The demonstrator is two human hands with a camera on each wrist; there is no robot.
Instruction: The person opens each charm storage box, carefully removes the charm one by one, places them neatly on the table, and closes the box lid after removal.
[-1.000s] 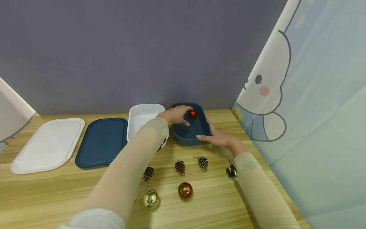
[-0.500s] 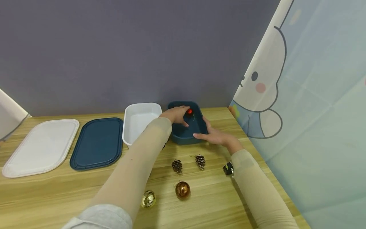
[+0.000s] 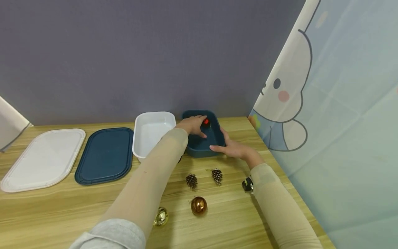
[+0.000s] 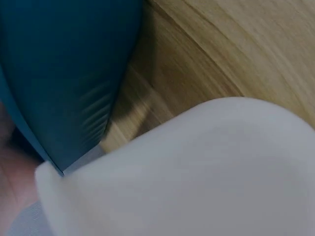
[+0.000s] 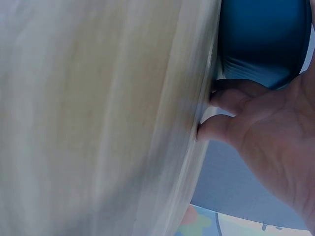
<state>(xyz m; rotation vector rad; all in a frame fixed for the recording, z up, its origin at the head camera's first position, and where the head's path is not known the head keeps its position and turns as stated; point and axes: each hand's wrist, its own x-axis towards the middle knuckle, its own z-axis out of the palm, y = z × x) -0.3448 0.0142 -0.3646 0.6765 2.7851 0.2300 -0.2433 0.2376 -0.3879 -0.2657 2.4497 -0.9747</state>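
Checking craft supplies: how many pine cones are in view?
2: the left pine cone and the right pine cone, on the table in front of the blue container. The left arm may hide more.

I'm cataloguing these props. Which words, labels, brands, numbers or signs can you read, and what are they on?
None readable: none seen on the blue container, white container, blue lid or white lid.
Printed sheet: a cartoon figure, no lettering seen.
Small black object by the right sleeve: a greenish mark, too small to read.
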